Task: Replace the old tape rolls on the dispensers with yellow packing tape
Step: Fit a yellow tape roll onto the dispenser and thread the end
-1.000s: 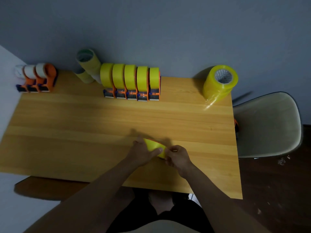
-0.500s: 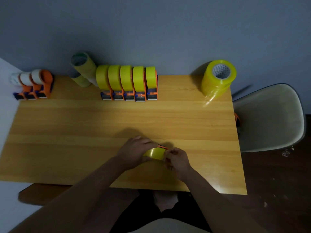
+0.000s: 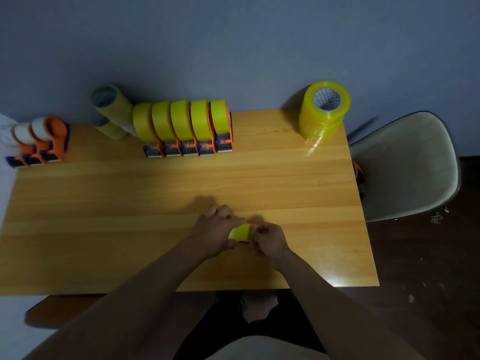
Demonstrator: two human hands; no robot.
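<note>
yellow tape roll (image 3: 240,232), mostly hidden, gripped between left hand (image 3: 217,231) and right hand (image 3: 267,239).

We have one view only, worn on the person's head, looking forward and steeply down; it sits close above the near edge of the long orange-brown wooden table (image 3: 104,229), so both bare forearms run up from the bottom of the frame; the wide lens takes in the whole tabletop, bowing its edges; the grey-blue painted wall (image 3: 233,48) fills the far part; a pale moulded plastic chair (image 3: 405,165) stands at right; no second view shares this scene.
</note>
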